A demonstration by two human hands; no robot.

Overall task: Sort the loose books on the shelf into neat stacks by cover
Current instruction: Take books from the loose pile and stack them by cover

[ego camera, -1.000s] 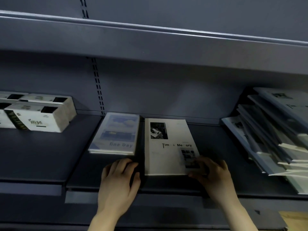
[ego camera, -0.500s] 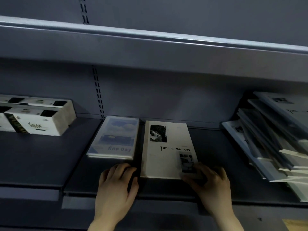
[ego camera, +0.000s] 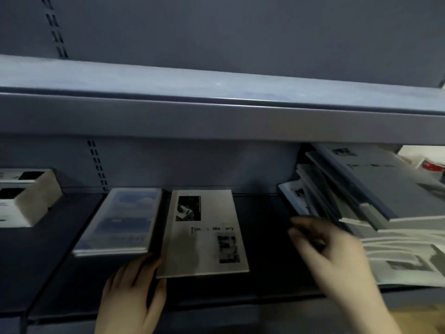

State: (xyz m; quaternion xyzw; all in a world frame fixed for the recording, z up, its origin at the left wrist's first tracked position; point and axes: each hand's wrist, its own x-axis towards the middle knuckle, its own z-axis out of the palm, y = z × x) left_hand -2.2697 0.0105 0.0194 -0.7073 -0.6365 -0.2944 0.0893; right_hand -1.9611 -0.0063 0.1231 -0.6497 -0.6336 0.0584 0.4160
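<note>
While the left hand [ego camera: 132, 292] lies flat on the shelf [ego camera: 265, 239], fingers straight against the near left corner of the white book [ego camera: 204, 237], the right hand [ego camera: 337, 256] hangs blurred, fingers loose, nothing in it, just beside the slumped pile [ego camera: 385, 189] at right. White book flat mid-shelf; blue stack [ego camera: 120, 222] just left of it. Pile books look thin, light, glossy, so likely to slide and flop. Judgement: pinch one at its near edge close to the spine, lift clear rather than drag.
</note>
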